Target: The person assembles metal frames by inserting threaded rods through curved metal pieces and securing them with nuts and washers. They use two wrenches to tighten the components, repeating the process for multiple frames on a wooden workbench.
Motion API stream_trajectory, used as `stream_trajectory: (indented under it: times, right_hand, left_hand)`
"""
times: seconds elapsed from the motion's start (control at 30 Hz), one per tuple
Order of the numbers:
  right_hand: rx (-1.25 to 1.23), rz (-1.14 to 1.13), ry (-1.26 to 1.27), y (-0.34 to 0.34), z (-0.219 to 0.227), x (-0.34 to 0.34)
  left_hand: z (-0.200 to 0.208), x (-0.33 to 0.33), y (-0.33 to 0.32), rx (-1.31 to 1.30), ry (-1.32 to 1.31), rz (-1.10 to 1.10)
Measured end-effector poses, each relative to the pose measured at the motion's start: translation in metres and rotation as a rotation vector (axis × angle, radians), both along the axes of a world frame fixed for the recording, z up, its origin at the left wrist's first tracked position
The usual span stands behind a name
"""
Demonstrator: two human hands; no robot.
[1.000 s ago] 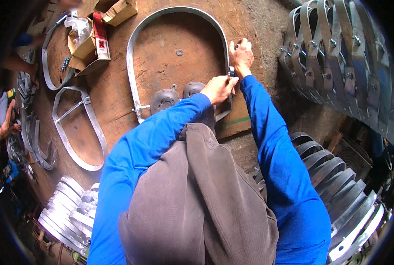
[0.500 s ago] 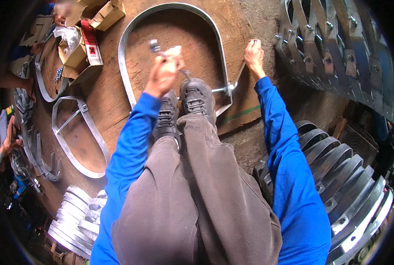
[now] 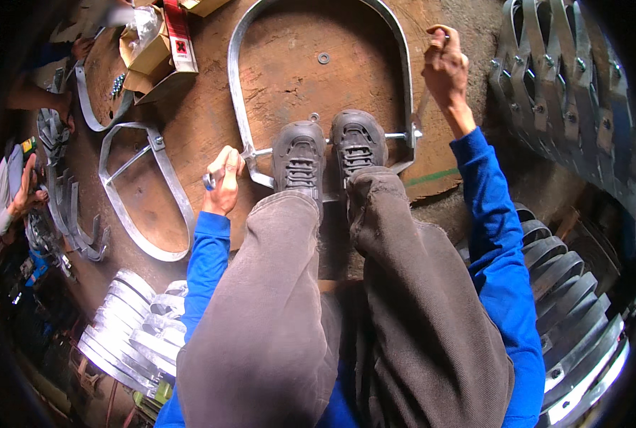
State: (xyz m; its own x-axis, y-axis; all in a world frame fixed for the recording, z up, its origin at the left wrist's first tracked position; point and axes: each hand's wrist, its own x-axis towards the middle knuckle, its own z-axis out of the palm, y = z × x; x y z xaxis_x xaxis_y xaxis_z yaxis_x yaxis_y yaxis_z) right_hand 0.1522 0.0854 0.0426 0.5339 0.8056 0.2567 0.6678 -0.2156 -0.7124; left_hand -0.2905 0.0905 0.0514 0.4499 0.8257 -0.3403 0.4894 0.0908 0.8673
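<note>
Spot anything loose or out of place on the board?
One small metal washer lies loose on the round wooden board, inside the arched grey metal band, apart from the cardboard boxes of parts at the upper left. Nothing else stands out.

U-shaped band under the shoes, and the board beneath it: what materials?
The U-shaped band looks like flat steel strap with a dull silver-grey, possibly galvanised finish: thin section, matte metallic sheen, a threaded-looking cross rod at its ends. The board looks like bare wood or plywood: brown, stained, worn, unpainted. The left hand grips a small metal tool at the band's end; the right hand is closed at its right side.
</note>
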Motion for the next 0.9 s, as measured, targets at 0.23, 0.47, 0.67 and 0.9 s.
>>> stream_trajectory:
  times: [0.23,0.47,0.67,0.9]
  right_hand:
    - [-0.023,0.175,-0.075,0.004,-0.036,-0.012]
    - [-0.117,0.220,-0.060,0.011,-0.053,-0.013]
    - [-0.104,0.217,-0.087,0.022,-0.049,-0.014]
    - [-0.231,0.254,-0.170,0.011,-0.086,-0.019]
  left_hand:
    - [-0.009,-0.020,-0.018,0.109,0.015,-0.068]
    - [-0.003,-0.015,-0.039,0.297,0.130,-0.182]
    - [-0.019,-0.018,-0.063,0.514,0.196,-0.344]
    - [-0.025,-0.015,-0.056,0.529,0.180,-0.302]
